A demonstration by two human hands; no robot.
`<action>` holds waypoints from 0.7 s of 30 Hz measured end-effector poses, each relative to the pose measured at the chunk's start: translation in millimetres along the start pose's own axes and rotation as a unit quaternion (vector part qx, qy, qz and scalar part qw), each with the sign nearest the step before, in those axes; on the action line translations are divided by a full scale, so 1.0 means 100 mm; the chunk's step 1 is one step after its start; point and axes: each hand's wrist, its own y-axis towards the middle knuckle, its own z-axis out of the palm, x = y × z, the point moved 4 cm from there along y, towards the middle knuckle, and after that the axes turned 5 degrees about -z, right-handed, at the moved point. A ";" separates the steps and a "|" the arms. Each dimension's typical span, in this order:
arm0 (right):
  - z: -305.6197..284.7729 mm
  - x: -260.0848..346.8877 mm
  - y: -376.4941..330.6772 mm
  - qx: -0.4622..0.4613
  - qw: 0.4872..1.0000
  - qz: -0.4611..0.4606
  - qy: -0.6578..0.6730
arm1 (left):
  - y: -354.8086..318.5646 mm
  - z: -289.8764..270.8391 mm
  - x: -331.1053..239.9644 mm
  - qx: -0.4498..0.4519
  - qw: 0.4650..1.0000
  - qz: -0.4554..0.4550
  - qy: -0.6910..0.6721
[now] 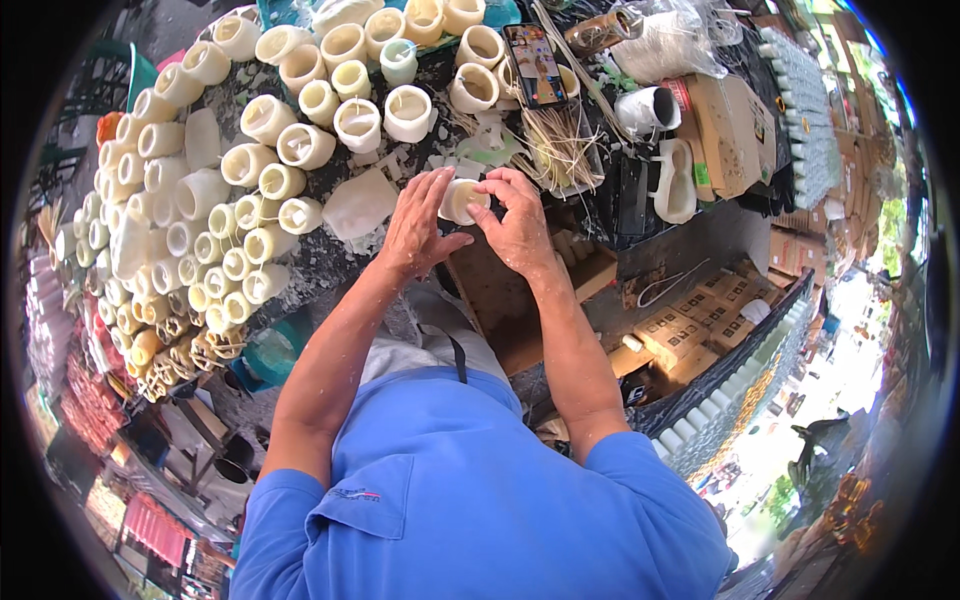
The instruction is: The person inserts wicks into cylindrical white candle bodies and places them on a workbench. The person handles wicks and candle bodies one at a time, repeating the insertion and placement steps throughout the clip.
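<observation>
A small pale wax candle [463,203], round and cup-like, is held above the near edge of the table. My right hand [517,222] grips it from the right, with thumb and fingers at its rim. My left hand [418,226] is at the candle's left side, its fingers stretched out and its thumb apart. Whether the left fingertips touch the candle is hard to tell. Just left of that hand lies a flat white wax slab [360,203]. Beyond the hands stand several cup-shaped candles, among them one with a visible wick [408,113].
Many more pale wax cups [247,165] crowd the table's left side. A phone [535,65] stands at the back above a bundle of wicks [562,150]. To the right are a metal pitcher [648,110] and a cardboard box [730,135]. Packed boxes [690,325] lie lower right.
</observation>
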 end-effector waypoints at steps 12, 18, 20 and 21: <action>-0.02 0.00 -0.13 -0.001 0.997 -0.028 -0.071 | 0.18 0.08 0.20 0.051 0.997 0.011 -0.048; 0.10 0.05 -0.23 -0.007 0.995 -0.014 -0.103 | 0.17 0.09 0.20 0.046 0.998 0.040 -0.029; 0.13 0.04 -0.25 -0.015 0.995 -0.022 -0.097 | 0.17 0.10 0.21 0.050 0.998 0.030 -0.033; 0.15 0.04 -0.26 -0.018 0.995 -0.029 -0.098 | 0.17 0.10 0.21 0.049 0.998 0.031 -0.039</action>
